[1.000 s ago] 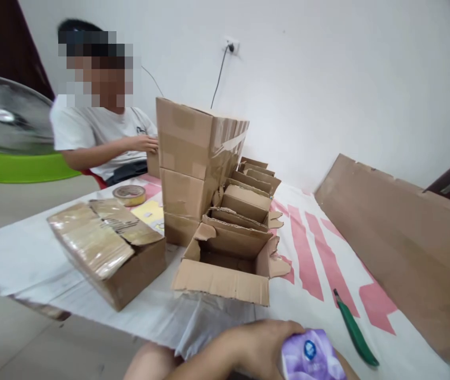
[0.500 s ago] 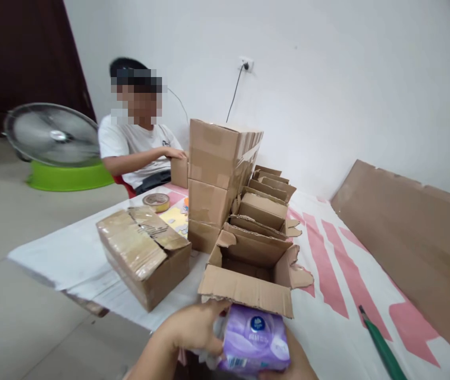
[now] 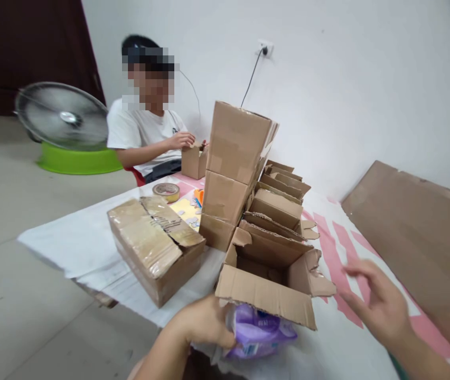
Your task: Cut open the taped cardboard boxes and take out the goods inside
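A fan (image 3: 66,117) is standing well to the left of the open box (image 3: 259,272), and a co-worker (image 3: 140,132) is sitting beyond the box on that side, touching a small box (image 3: 192,162). A taped box (image 3: 156,243) is lying just left of the open box, and a tape roll (image 3: 172,198) is resting farther back on that side. At the open box's front left corner, the left hand (image 3: 209,323) is curling its fingers round the left end of a purple pack (image 3: 259,335), which is sitting under the open box's front flap. A stack of boxes (image 3: 228,174) is rising behind the open box to the left, and a row of boxes (image 3: 280,203) is standing directly behind. Right of the open box, the right hand (image 3: 385,301) is hovering with fingers loosely spread, gripping nothing.
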The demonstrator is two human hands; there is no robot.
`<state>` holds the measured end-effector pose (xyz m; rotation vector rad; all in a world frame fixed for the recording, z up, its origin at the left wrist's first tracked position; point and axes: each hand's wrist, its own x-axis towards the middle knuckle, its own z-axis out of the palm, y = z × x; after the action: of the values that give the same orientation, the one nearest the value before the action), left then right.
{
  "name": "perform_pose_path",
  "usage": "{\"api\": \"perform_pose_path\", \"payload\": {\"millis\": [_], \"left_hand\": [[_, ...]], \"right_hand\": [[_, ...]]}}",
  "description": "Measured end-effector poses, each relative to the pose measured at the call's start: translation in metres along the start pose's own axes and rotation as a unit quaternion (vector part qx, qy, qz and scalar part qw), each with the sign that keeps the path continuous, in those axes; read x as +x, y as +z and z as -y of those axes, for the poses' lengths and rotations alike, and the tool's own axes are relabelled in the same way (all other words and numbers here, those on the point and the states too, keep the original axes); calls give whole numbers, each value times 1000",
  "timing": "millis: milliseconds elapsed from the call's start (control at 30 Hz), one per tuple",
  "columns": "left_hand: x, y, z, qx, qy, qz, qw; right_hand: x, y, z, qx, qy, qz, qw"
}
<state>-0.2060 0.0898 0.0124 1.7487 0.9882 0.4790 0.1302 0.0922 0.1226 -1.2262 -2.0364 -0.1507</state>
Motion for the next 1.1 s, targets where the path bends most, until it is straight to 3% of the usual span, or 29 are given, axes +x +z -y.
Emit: {"api": "perform_pose_path", "payload": {"millis": [100, 200, 300, 500, 700, 833, 900, 933, 967, 1033, 1100], "left_hand": [[6, 2, 6, -18, 18, -6, 1000], [9, 2, 2, 11, 43, -22, 999], [10, 1, -7, 40, 61, -32, 997], [25, 10, -12, 34, 86, -50, 994], [51, 30, -8, -16, 123, -118, 985], [56, 31, -8, -25, 138, -155, 978], [54, 29, -9, -15, 142, -173, 975], [53, 28, -10, -10, 142, -185, 972], [51, 28, -10, -4, 140, -197, 970], [48, 28, -8, 2, 136, -217, 967], [47, 29, -6, 1, 134, -231, 964]], "right_hand": [[70, 27, 6, -89, -87, 114, 986], [116, 73, 1, -138, -71, 252, 955], [135, 103, -7, -157, -33, 349, 923], [133, 100, -23, -193, -13, 342, 920], [139, 93, -32, -206, -8, 270, 941], [110, 76, -7, -160, -62, 130, 977], [75, 64, 10, -119, -118, 67, 984], [54, 60, 17, -65, -191, 24, 979], [33, 58, 23, -27, -257, 22, 966], [-8, 63, 29, -19, -345, 93, 934], [-38, 79, 29, -78, -375, 144, 913]]}}
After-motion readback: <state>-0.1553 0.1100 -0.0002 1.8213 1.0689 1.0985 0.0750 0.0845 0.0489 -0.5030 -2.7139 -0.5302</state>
